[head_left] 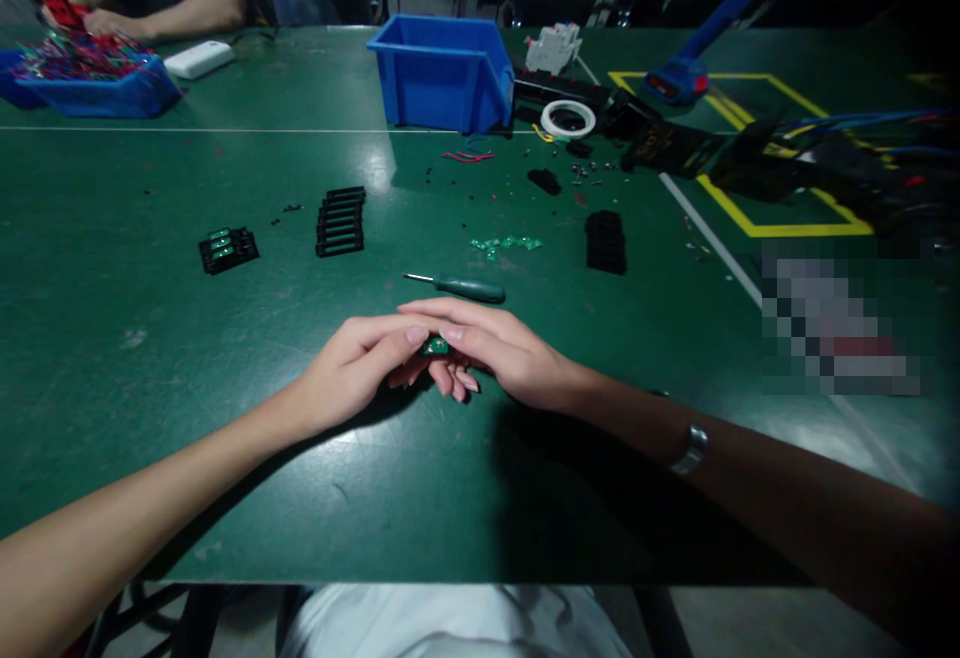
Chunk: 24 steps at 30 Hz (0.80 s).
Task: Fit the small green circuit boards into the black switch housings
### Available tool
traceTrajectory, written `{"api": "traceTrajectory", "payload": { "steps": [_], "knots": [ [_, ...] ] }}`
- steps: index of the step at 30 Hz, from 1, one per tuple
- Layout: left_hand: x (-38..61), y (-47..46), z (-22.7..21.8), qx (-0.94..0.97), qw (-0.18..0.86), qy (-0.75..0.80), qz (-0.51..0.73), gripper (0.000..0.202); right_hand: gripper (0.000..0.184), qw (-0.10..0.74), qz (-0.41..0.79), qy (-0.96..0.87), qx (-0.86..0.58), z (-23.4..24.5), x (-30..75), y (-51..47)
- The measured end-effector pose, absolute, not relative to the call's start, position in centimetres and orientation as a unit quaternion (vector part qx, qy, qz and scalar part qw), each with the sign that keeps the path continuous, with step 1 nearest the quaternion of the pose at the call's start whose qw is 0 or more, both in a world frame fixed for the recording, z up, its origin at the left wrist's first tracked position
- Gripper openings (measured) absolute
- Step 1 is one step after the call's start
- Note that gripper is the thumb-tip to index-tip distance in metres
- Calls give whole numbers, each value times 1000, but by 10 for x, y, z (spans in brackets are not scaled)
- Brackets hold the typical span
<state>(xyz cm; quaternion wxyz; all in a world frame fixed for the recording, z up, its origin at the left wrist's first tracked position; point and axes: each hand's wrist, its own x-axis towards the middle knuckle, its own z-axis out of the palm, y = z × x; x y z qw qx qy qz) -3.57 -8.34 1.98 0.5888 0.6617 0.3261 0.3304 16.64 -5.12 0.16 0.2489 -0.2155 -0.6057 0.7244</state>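
Between the thumbs of my left hand (382, 353) and my right hand (502, 343) shows a small green circuit board (435, 346). Both hands close around it just above the table, and the fingers partly hide it. Whether a black holder lies under the board I cannot make out. Beyond my fingertips lies a screwdriver (471, 288) with a green handle, its tip pointing left. Farther off is a loose cluster of small green boards (506, 244). At left, a black plastic piece (228, 250) carries several green boards. A slatted black frame (341, 222) lies nearby, and a black stack of parts (605, 242) sits to the right.
A blue bin (446, 73) stands at the back, near a white ring (568, 119) and scattered screws. A blue tray (105, 88) of wires is at far left, by another person's arm (195, 13). A blue power tool (679, 78) and cables (862, 123) occupy the right.
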Motion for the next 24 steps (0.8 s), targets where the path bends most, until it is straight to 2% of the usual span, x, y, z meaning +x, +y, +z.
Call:
{"api": "traceTrajectory", "payload": {
  "steps": [24],
  "knots": [
    [-35,-88,13,724,471,348,365,41,45,259,647,-666,-267,4,167,-61]
  ]
}}
